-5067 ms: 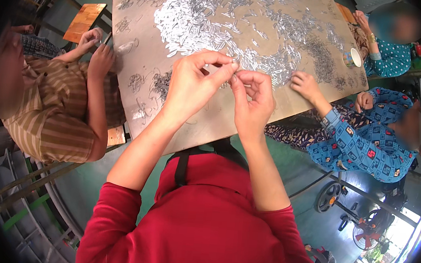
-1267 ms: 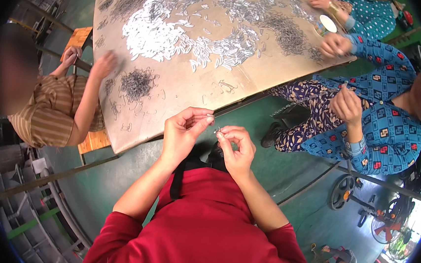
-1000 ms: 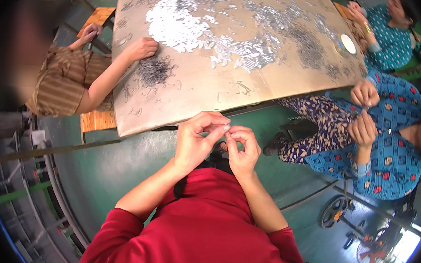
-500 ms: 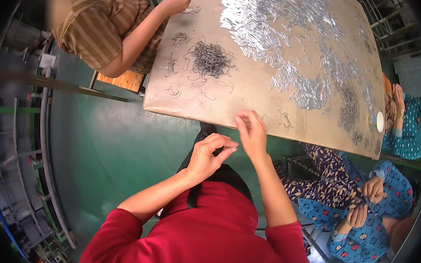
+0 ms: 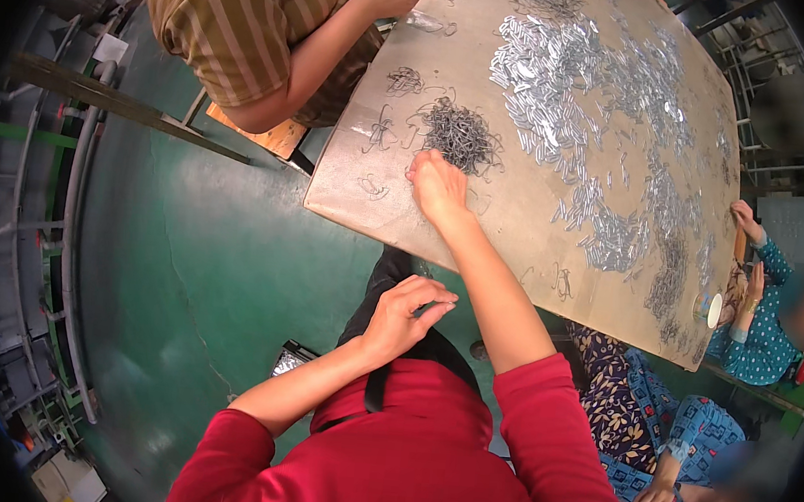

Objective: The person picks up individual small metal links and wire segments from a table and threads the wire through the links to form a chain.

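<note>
My right hand [image 5: 441, 188] reaches over the table [image 5: 506, 245], fingers curled down at the near edge of a pile of dark, bent wire hooks [image 5: 463, 135]. Its fingertips are pressed together, and what they hold, if anything, is hidden. In front of my body, short of the table edge, my left hand [image 5: 399, 315] is closed in a pinch. Anything between its thumb and fingers is too small to name. Loose wire hooks [image 5: 379, 136] lie in small groups left of the pile. Farther right spreads a large heap of small, shiny, elongated metal pieces [image 5: 552, 83].
A person in a striped brown shirt [image 5: 226, 29] works at the table's left side. On the right sit a person in dotted teal [image 5: 774, 304] and another in patterned blue [image 5: 689, 443]. A pale cup [image 5: 715, 310] lies near the right corner. Beneath is a green floor [image 5: 212, 264].
My right hand has gone from near my left hand, by the table edge, forward and left to the wire hook pile. The left stays pinched near my body. The view has shifted.
</note>
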Demonstrator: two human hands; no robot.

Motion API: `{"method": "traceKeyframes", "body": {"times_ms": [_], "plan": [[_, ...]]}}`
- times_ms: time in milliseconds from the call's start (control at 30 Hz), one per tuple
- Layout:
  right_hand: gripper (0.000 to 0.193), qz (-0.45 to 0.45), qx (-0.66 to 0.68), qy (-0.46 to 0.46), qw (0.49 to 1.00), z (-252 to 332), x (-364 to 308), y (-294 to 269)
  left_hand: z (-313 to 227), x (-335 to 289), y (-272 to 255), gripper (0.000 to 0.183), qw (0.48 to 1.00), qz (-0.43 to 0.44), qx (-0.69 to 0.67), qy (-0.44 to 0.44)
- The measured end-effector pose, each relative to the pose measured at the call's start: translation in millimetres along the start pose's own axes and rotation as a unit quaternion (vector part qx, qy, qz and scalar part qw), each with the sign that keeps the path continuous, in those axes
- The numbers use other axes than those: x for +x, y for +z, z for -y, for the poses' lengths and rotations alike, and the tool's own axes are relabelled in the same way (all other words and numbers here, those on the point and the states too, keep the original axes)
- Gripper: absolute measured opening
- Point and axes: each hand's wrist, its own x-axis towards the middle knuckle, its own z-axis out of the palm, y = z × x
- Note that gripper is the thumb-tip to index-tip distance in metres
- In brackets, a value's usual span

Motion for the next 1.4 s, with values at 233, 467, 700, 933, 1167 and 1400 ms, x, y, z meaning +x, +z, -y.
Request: {"method": "traceKeyframes", "body": {"times_ms": [233,467,700,933,1167,1400], "plan": [[0.012,-0.066,0.174,0.016,0.982,-17,-36,-36,-2,4,5,0.014,1.0,0.012,0.003,0.01],[0.007,-0.101,0.539,0.133,0.825,-31,-154,-92,-13,20,20,0.014,0.997,0.05,0.012,0.059],[0.006,-0.256,0.622,0.152,0.724,-21,-230,-88,-32,33,41,0.011,0.993,0.101,0.021,0.059],[0.009,-0.351,0.621,0.161,0.682,-27,-248,-80,-47,35,69,0.011,0.988,0.138,0.027,0.07],[0.011,-0.487,0.523,0.094,0.693,-37,-261,-77,-53,43,97,0.013,0.977,0.178,0.014,0.116],[0.014,-0.516,0.484,0.081,0.703,-47,-275,-77,42,151,145,0.016,0.977,0.078,0.177,0.088]]}}
